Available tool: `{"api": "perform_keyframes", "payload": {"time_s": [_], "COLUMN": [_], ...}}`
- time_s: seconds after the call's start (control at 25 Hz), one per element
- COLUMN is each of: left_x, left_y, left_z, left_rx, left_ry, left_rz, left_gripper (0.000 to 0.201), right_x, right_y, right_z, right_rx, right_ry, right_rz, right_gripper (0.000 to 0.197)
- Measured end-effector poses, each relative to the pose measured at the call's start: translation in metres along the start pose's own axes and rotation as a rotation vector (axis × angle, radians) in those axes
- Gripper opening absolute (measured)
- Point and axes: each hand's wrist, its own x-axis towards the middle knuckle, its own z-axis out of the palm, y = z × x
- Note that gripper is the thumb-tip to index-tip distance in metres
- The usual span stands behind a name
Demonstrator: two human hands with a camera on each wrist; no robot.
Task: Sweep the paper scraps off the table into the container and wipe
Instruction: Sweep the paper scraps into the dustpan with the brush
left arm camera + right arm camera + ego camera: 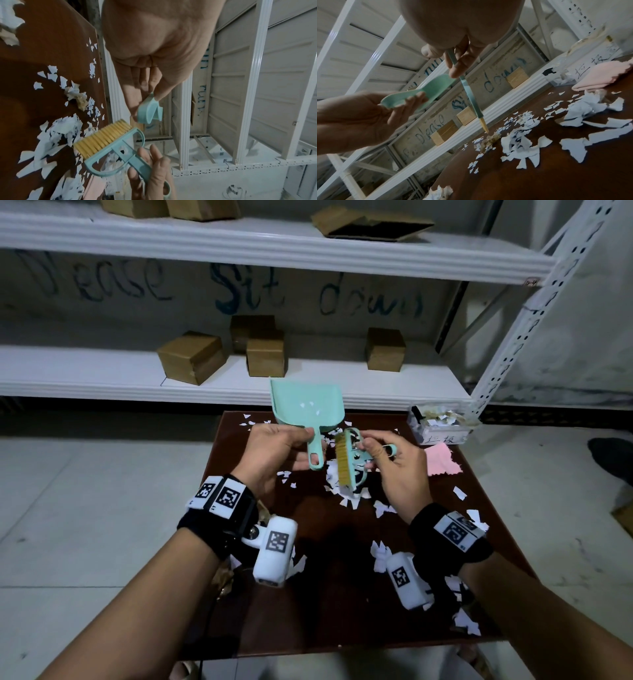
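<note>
My left hand (277, 448) grips the handle of a mint green dustpan (301, 407), raised above the dark brown table (308, 604), pan end pointing away; a few scraps lie in it. My right hand (390, 457) pinches the handle of a mint brush (349, 465) with yellow bristles (102, 136), held just right of the dustpan handle (150, 109), above a pile of white paper scraps (346, 494). Torn scraps (522, 136) are scattered over the table. A pink cloth (442, 462) lies at the right side.
A clear plastic container (442, 422) holding scraps stands at the table's far right corner. White metal shelving (239, 385) with several cardboard boxes (191, 361) runs behind the table. Wrist cameras hang under both forearms. Grey floor surrounds the table.
</note>
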Motion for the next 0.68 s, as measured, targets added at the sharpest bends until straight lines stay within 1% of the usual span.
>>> {"api": "perform_keyframes", "payload": {"time_s": [0.12, 0.16, 0.28, 0.36, 0.52, 0.6, 0.68], "left_x": [0.001, 0.001, 0.003, 0.000, 0.003, 0.008, 0.008], "left_y": [0.007, 0.009, 0.013, 0.019, 0.035, 0.041, 0.045], "left_z": [-0.008, -0.011, -0.019, -0.028, -0.057, -0.073, -0.086], "left_rx": [-0.036, -0.027, 0.011, 0.074, 0.260, 0.255, 0.253], "left_ry": [0.065, 0.085, 0.126, 0.157, 0.281, 0.285, 0.288], "left_rz": [0.025, 0.039, 0.060, 0.100, 0.236, 0.260, 0.280], "left_gripper": [0.018, 0.018, 0.016, 0.016, 0.014, 0.015, 0.018], "right_x": [0.008, 0.010, 0.009, 0.009, 0.020, 0.035, 0.052], "right_y": [0.010, 0.015, 0.024, 0.025, 0.024, 0.026, 0.023], "right_z": [-0.011, -0.011, -0.007, 0.000, 0.010, 0.020, 0.036], "right_rx": [-0.088, -0.122, -0.262, -0.346, -0.530, -0.580, -0.618], "right_ry": [0.018, 0.007, -0.027, -0.062, -0.192, -0.254, -0.303], "right_rz": [0.041, 0.040, 0.025, -0.018, -0.172, -0.231, -0.254], "right_gripper": [0.020, 0.018, 0.019, 0.018, 0.029, 0.032, 0.035]}}
